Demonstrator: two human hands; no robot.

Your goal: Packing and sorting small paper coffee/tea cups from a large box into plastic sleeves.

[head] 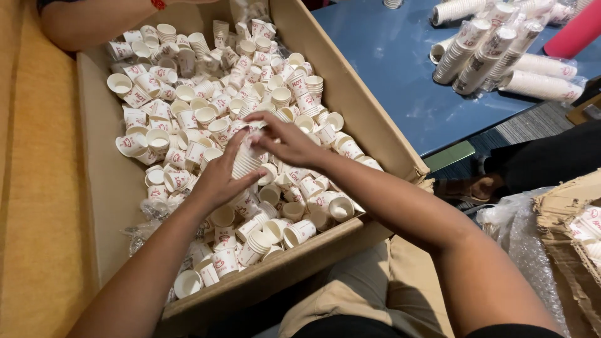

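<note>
The left hand (219,178) is wrapped around a short stack of paper cups (245,164), fingers curled on its ribbed side, thumb up along the near edge. The right hand (285,141) comes over from the other side with its fingertips pinched on the top of the same stack, so both hands grip it at once. The stack sits just above the middle of the pile, its long axis tilted, upper end leaning toward the right hand and away from the person; which end holds the open mouths is hidden by the fingers.

Under the hands lies a big cardboard box (369,119) resting across the person's lap, filled with loose cups (188,100), small white ones with red print. They lie every way: some upright with mouths up, many on their sides, a few nested in twos and threes.

At the far left corner of the box, another person's forearm (94,25) rests on the rim.

To the right, a blue table (388,69) carries long sleeves of stacked cups (482,53) lying on their sides, some in clear wrap.
</note>
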